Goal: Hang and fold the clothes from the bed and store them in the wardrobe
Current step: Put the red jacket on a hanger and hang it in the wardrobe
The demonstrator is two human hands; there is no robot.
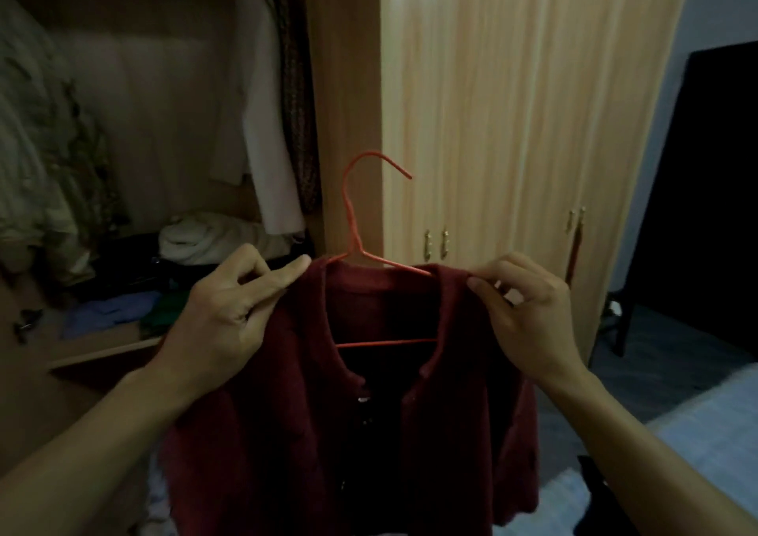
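Dark red cardigan (254,433) hangs on a red wire hanger (353,223), near the open wardrobe (344,84). Left hand (223,318) pinches its left shoulder; right hand (529,322) pinches the right shoulder.

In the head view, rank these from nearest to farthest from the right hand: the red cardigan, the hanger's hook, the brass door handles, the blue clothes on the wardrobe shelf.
1. Red cardigan: pinched by the right hand at its shoulder.
2. Hanger hook: up and left.
3. Brass door handles: behind, on the closed doors.
4. Blue clothes: far left, inside the open wardrobe.
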